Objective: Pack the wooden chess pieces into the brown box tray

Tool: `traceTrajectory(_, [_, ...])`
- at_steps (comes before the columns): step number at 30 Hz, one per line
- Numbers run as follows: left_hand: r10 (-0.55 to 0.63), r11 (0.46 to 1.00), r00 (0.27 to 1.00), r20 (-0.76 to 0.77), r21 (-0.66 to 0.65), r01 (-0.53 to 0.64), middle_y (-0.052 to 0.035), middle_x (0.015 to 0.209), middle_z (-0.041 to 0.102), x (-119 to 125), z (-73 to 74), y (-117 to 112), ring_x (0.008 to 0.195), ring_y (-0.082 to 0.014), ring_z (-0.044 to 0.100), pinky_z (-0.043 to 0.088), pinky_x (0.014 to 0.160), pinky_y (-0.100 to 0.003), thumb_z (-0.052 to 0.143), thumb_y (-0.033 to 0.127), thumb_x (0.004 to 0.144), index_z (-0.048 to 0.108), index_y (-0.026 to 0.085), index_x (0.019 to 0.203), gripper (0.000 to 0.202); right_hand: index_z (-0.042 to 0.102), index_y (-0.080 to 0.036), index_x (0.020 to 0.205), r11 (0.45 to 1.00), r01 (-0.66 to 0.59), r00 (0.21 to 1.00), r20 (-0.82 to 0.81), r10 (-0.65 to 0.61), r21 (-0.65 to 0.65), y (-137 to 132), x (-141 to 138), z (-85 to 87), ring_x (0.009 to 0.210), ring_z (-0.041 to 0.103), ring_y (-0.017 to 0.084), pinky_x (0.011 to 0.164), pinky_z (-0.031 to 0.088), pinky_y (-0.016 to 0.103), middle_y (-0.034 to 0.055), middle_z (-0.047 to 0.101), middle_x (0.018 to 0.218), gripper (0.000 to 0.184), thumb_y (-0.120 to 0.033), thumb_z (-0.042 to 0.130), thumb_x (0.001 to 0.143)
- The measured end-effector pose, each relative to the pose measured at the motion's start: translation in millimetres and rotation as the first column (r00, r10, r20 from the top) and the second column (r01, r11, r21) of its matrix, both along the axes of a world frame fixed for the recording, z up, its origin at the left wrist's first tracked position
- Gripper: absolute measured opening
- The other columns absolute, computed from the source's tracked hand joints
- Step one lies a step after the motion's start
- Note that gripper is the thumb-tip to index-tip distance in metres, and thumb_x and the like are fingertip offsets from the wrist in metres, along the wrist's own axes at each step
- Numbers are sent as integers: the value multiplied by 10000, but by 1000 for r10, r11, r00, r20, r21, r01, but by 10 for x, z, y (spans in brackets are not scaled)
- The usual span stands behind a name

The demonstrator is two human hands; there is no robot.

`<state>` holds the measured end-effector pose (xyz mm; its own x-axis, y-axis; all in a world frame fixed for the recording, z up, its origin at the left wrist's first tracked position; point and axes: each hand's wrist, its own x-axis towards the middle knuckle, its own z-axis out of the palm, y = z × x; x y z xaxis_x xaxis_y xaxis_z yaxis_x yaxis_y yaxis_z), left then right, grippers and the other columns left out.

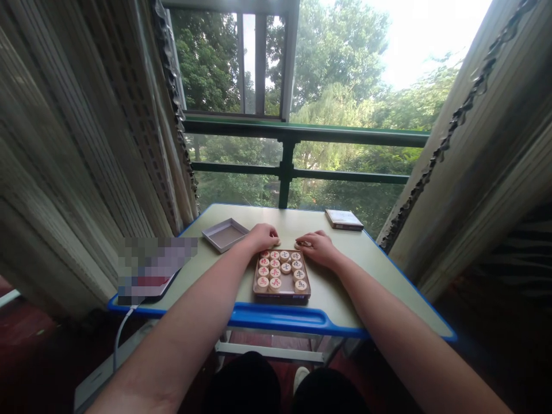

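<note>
A shallow box (282, 292) holds rows of round wooden Chinese chess pieces, with red characters on the left and black ones on the right. Its front middle shows bare bottom. Just behind the box's left back corner, my left hand (263, 236) is closed, its fingertips pinching a chess piece (278, 242) close to the tabletop. Behind the right back corner, my right hand (319, 247) is closed with its fingertips on another chess piece (297, 245). Part of that piece is hidden by the fingers. Among the black pieces is an advisor piece (286, 268) inside the box.
The box lid (226, 233) lies upturned at the table's back left. A flat box (344, 219) rests near the back right edge. On the left edge sits a tablet-like device (166, 282) with a white cable (117, 333). The table (366, 270) has a raised blue rim.
</note>
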<state>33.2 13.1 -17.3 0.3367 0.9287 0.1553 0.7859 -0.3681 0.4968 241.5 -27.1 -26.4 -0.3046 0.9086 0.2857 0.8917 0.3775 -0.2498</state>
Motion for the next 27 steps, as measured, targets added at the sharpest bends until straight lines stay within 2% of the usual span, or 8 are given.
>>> traceTrajectory(13, [26, 999, 999, -42, 36, -25, -60, 815, 677, 17, 6, -2, 735, -178, 597, 432, 629, -239, 605, 343, 676, 688, 168, 824, 244, 685, -258, 977, 1000, 3, 1000, -27, -3, 7, -8, -5, 24, 952, 485, 227, 854, 320, 368, 33, 672, 1006, 323, -440, 497, 788])
traceTrajectory(17, [21, 1000, 999, -26, 5, -20, -50, 813, 672, 30, 10, -8, 731, -175, 598, 428, 611, -235, 631, 388, 651, 678, 180, 812, 266, 689, -245, 941, 1000, -16, 1000, -27, 16, 13, 10, -17, 29, 930, 496, 216, 852, 323, 362, 41, 677, 972, 290, -420, 524, 779])
traceTrajectory(27, [49, 999, 999, -19, -12, -50, -51, 840, 671, 40, -20, 17, 763, -187, 603, 430, 631, -250, 617, 366, 641, 656, 184, 813, 253, 691, -232, 915, 999, 3, 997, -72, 0, 42, 7, -25, 51, 929, 494, 226, 865, 342, 358, 28, 691, 946, 256, -384, 544, 771])
